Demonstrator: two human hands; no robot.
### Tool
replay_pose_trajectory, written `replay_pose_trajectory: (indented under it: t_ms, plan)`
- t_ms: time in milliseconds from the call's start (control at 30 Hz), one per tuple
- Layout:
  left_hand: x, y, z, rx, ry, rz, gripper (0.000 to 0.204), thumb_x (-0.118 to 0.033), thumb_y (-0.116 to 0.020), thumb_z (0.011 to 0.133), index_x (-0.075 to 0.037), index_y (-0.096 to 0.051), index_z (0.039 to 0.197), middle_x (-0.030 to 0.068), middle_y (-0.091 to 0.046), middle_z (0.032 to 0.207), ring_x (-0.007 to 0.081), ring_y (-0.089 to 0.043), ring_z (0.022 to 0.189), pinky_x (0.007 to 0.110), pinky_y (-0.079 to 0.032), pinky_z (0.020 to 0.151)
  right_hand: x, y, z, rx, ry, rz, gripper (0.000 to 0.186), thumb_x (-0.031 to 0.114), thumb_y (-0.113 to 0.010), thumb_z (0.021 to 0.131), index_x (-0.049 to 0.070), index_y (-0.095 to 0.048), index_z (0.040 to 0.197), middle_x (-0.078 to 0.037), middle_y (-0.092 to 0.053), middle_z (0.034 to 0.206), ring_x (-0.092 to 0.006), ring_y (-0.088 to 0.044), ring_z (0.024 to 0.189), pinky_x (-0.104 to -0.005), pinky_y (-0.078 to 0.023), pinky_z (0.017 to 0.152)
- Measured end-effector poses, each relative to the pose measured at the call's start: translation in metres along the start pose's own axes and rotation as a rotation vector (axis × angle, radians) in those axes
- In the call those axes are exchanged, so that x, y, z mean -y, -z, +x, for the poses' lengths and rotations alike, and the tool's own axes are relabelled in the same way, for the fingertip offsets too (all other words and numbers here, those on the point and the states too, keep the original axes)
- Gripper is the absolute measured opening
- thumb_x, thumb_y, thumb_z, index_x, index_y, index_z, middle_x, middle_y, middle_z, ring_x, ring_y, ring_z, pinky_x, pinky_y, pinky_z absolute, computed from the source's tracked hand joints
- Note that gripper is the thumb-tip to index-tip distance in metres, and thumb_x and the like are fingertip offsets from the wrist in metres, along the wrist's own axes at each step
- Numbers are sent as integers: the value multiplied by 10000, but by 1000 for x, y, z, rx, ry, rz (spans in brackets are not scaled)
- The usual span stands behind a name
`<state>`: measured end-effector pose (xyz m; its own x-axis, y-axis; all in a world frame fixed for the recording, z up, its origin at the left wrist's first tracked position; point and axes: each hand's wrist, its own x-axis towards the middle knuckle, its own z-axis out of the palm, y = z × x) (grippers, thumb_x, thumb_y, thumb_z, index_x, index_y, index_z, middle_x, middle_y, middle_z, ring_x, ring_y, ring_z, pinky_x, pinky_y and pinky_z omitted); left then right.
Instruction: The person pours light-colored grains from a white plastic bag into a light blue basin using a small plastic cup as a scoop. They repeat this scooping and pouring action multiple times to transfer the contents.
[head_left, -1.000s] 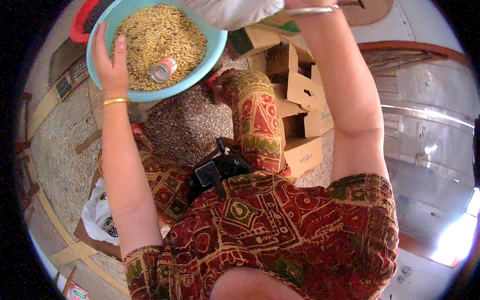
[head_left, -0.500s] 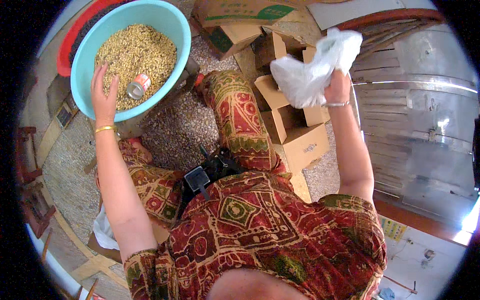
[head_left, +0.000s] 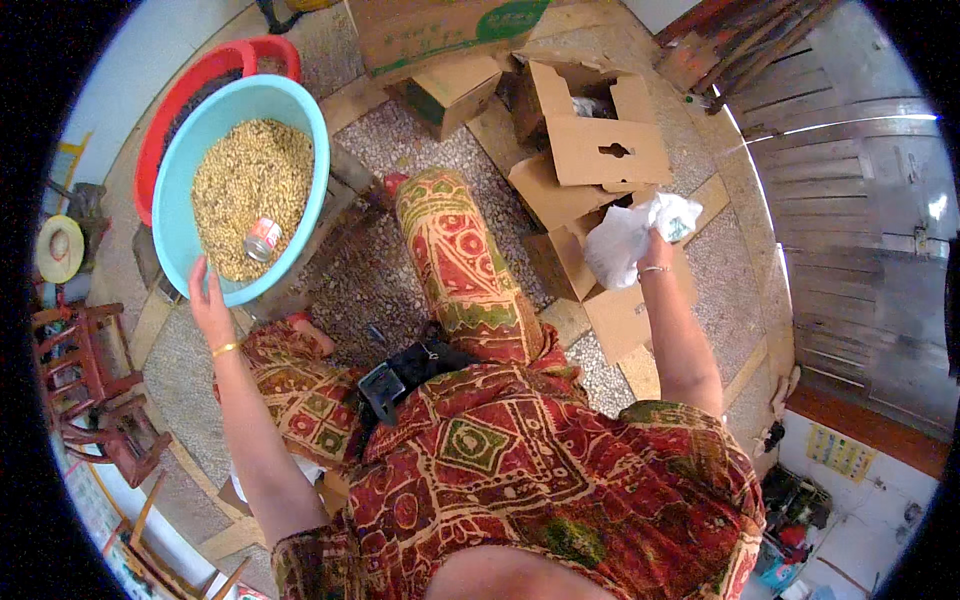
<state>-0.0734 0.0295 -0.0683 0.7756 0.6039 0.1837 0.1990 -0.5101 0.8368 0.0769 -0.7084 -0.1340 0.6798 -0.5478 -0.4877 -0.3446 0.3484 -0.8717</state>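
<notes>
A light blue basin point(head_left: 175, 190) of pale yellow beans point(head_left: 240, 170), with a small metal can point(head_left: 262, 240) lying on them, is at the left, overlapping a red tub point(head_left: 150, 150) of dark contents. My left hand point(head_left: 208, 305) touches the basin's near rim, fingers extended. On the right, my right hand point(head_left: 655, 258) grips a crumpled white plastic bag point(head_left: 620, 245) above open cardboard boxes point(head_left: 610, 150). My patterned trouser legs point(head_left: 455, 260) are between the hands.
A large carton point(head_left: 440, 30) stands at the back. Dark red wooden chairs point(head_left: 95, 370) and a straw hat point(head_left: 60, 250) are at the far left. A grey plank door point(head_left: 860, 240) with leaning poles point(head_left: 745, 50) is on the right, above assorted clutter point(head_left: 795, 520).
My right hand has come down and out to the right with the bag. My left hand now touches lower on the basin's rim. The view has shifted, showing more surroundings.
</notes>
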Motion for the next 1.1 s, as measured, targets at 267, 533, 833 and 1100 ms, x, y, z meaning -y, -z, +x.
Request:
replay_pose_trajectory:
  t_ms: [267,533,833,1100]
  plan:
    - [12,35,-29,-120,212,-142,330,-118,-484,899,-1,-501,1207,109,-511,1185,194,-502,1066,302,-421,904,-53,46,83,-77,136,98,450,311,-637,810,58,-504,1158,-90,-569,1079,-251,-573,954,-404,-486,825]
    - [-6,39,-37,-32,300,22,291,-127,-487,906,-29,-528,1177,67,-525,1137,141,-510,1010,264,-452,836,-42,57,91,-110,96,297,288,246,-427,915,77,-506,1135,-88,-560,1037,-260,-552,846,-468,-454,774]
    - [30,13,-36,-58,294,-124,254,-66,-493,870,-8,-571,1105,68,-569,1093,164,-519,1011,287,-420,890,-77,73,98,-184,-237,-88,249,281,-482,873,113,-535,1050,-38,-540,957,-181,-480,765,-387,-385,703]
    - [18,-29,-26,-72,-3,-108,214,-20,-536,821,-37,-611,1020,82,-586,1079,191,-528,1045,292,-391,930,-126,101,155,287,9,-464,273,202,-511,866,127,-512,1129,-39,-579,882,-172,-560,660,-281,-426,503]
